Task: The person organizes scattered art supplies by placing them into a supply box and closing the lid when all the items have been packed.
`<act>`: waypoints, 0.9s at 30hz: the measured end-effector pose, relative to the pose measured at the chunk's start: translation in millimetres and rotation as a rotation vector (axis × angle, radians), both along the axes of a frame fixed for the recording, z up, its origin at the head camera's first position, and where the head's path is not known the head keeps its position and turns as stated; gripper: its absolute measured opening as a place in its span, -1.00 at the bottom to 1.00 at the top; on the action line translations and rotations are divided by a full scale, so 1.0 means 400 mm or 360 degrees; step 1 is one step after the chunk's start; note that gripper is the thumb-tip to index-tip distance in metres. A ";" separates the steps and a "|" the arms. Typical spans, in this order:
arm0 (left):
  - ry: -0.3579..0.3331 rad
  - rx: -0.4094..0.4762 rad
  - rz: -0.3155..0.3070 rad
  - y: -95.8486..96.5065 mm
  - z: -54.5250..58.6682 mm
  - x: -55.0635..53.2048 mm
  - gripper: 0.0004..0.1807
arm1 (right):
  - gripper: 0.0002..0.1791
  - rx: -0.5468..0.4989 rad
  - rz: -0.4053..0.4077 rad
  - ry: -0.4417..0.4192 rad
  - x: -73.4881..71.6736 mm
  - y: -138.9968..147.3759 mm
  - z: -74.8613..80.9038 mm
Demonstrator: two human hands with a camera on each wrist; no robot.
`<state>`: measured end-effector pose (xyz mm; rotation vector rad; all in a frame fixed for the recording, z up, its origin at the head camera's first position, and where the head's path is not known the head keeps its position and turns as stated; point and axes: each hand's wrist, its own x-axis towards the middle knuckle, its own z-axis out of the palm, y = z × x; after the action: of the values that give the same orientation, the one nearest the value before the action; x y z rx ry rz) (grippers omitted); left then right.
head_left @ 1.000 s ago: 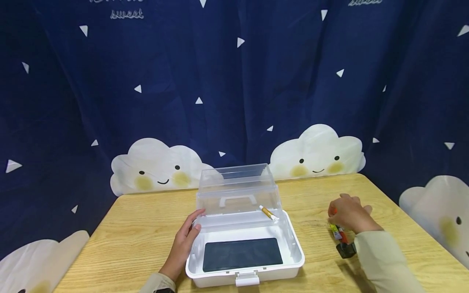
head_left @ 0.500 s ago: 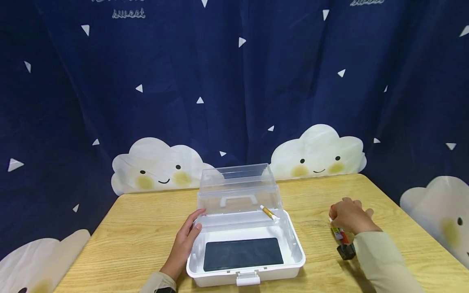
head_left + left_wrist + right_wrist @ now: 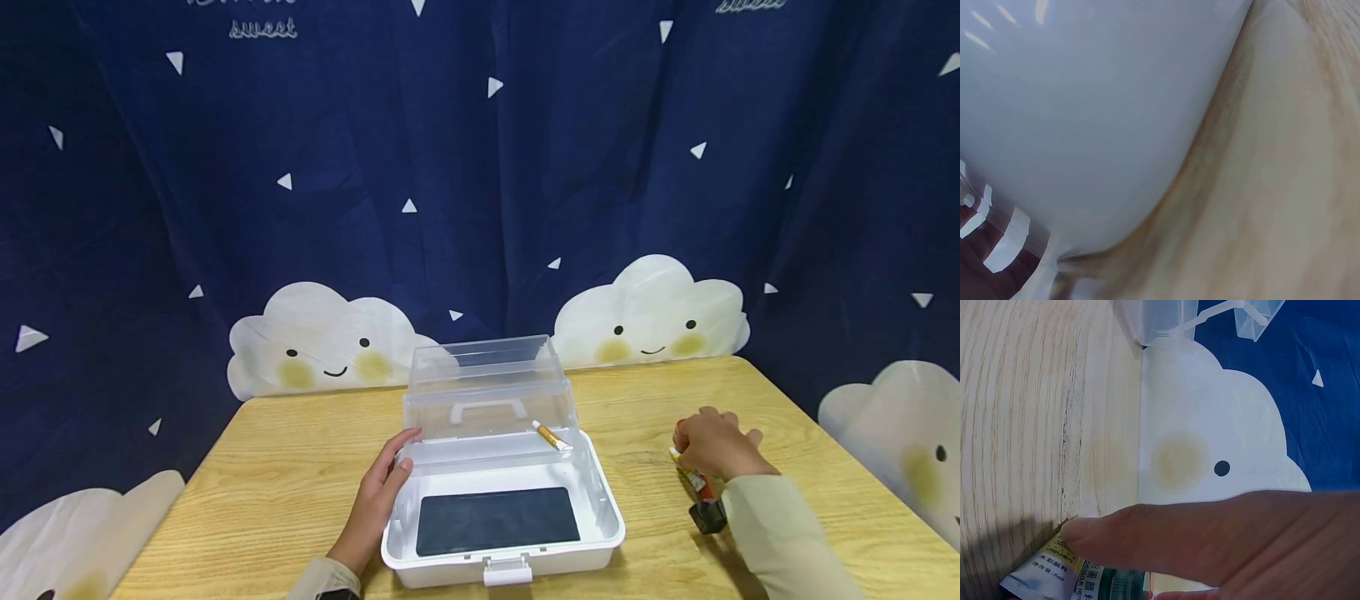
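My left hand [image 3: 377, 496] rests on the left rim of an open white plastic box [image 3: 504, 560], its thumb over the edge and its index finger reaching toward the rear corner. In the left wrist view, fingers [image 3: 1007, 275] show beside the box's pale wall [image 3: 1085, 112]. On the right of the table, my right hand [image 3: 717, 442] pinches at small paint tubes. The right wrist view shows its thumb [image 3: 1116, 534] against a yellow-and-white paint tube [image 3: 1050, 562], with a green-labelled tube [image 3: 1113, 584] beside it. The other fingertips are mostly hidden.
The box's clear lid [image 3: 487, 392] stands raised at the back. An ochre paint tube [image 3: 550, 435] lies at the box's rear right, and a dark panel [image 3: 497, 521] on its floor. Behind the wooden table [image 3: 285, 467] hangs a dark blue curtain [image 3: 450, 167] with clouds.
The yellow tube under my right hand has shifted and turned, its capped end now showing farther left. The right hand moves only slightly. My left hand and the box stay put.
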<state>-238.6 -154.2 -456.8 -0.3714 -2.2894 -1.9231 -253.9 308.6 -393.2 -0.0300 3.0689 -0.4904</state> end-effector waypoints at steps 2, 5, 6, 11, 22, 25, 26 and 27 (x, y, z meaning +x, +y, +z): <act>-0.0001 0.0006 -0.0004 0.000 0.000 0.000 -0.59 | -0.78 0.0003 0.0000 0.0005 0.000 0.000 -0.001; -0.0001 0.0020 -0.0008 0.001 0.000 0.002 -0.59 | -0.78 0.0017 0.0003 0.0014 0.000 0.000 -0.004; -0.0002 0.0023 -0.0009 0.001 0.000 0.002 -0.59 | -0.78 0.0021 0.0004 0.0017 0.000 0.000 -0.005; -0.0005 0.0021 -0.0012 0.001 0.002 0.004 -0.59 | -0.78 0.0017 0.0006 0.0024 -0.003 0.001 -0.009; 0.0013 0.0020 -0.0015 0.001 0.002 0.002 -0.59 | -0.76 0.0029 -0.0009 0.0032 -0.009 -0.004 -0.018; 0.0016 0.0023 -0.0020 0.001 0.002 0.003 -0.59 | -0.78 0.0024 -0.0005 0.0031 -0.008 -0.005 -0.017; 0.0014 0.0028 -0.0020 0.001 0.002 0.003 -0.59 | -0.78 0.0020 -0.0002 0.0030 -0.008 -0.004 -0.016; 0.0019 0.0028 -0.0022 0.001 0.002 0.002 -0.59 | -0.79 0.0015 0.0001 0.0029 -0.008 -0.004 -0.016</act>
<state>-237.7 -153.6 -455.9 -0.3972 -2.2670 -1.9407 -257.0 306.9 -399.5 -0.0355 3.0888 -0.4785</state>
